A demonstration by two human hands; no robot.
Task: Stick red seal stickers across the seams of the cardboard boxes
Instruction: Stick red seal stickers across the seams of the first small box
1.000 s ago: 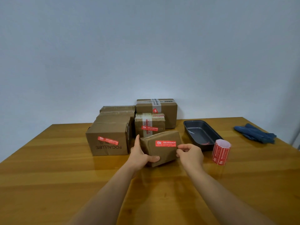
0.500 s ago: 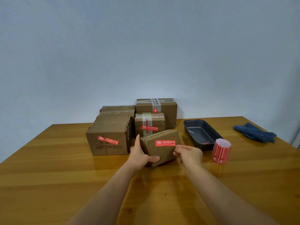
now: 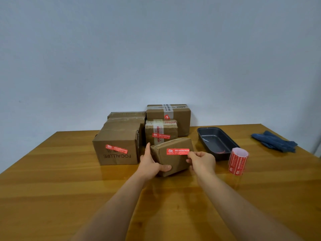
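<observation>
A red seal sticker (image 3: 177, 151) lies along the upper front of a small cardboard box (image 3: 172, 156), tilted up at the table's (image 3: 52, 188) middle. The left hand (image 3: 149, 164) grips the box's left end, thumb underneath. The right hand (image 3: 202, 161), fingers curled, seems to pinch the sticker's right tip, though the contact is hard to make out. The step looks like pressing it down; next comes smoothing it flat, then a fresh one from the sticker roll (image 3: 238, 161) just right.
</observation>
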